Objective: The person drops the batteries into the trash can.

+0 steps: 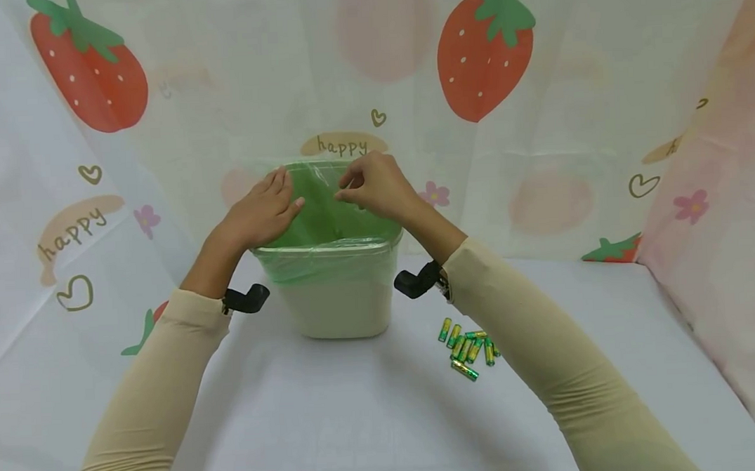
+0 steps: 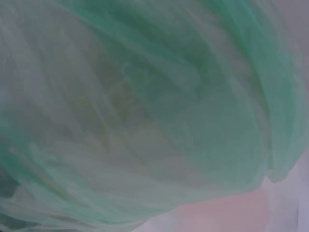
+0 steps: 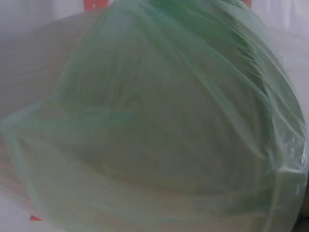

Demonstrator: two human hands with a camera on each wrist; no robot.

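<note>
A pale bin (image 1: 345,310) stands upright, lined with a thin translucent green plastic bag (image 1: 326,217) folded over its rim. My left hand (image 1: 259,212) rests on the bag at the left rim, fingers fairly straight and thumb pointing into the opening. Over the right side of the opening, my right hand (image 1: 378,186) has curled fingers and appears to pinch the bag; the exact contact is hard to see. Loose bag film (image 2: 207,135) fills most of the left wrist view and hides that hand. In the right wrist view, bulging film (image 3: 159,125) hides the other hand.
Several green and yellow batteries (image 1: 465,347) lie loose on the white tabletop (image 1: 360,419), right of the bin and partly behind the right sleeve (image 1: 547,354). A strawberry-printed cloth (image 1: 250,72) hangs behind the bin and along the sides.
</note>
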